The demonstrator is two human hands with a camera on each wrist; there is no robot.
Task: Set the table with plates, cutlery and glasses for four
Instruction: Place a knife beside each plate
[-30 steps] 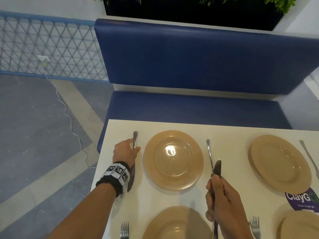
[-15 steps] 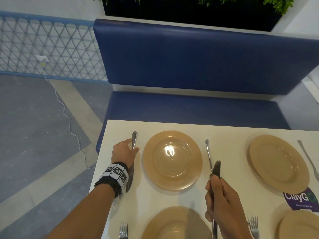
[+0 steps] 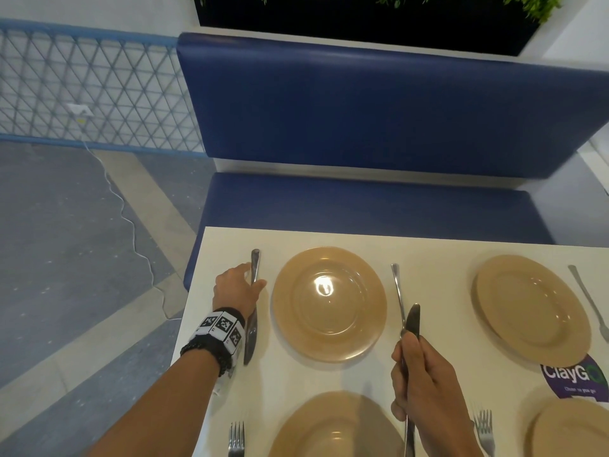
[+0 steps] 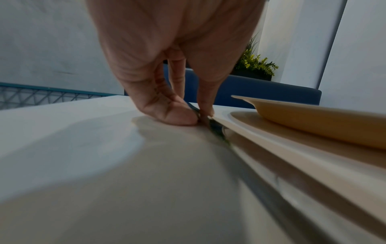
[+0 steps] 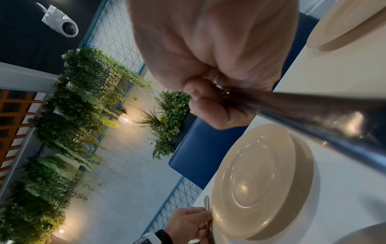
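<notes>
So all four plates are down and forks too, my left hand (image 3: 238, 288) pinches a knife (image 3: 252, 311) flat on the tabletop (image 3: 438, 258) left of the far-left plate (image 3: 329, 303), right hand (image 3: 425, 384) grips another knife (image 3: 411, 324) right of it, no glasses yet.

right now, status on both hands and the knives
Left hand pinches knife flat on table, beside far plate. Right hand holds second knife. Nothing blocking.

Head view high, down over table (image 3: 428, 255); wrist views close along hands; all share far-left plate (image 3: 329, 303)
</notes>
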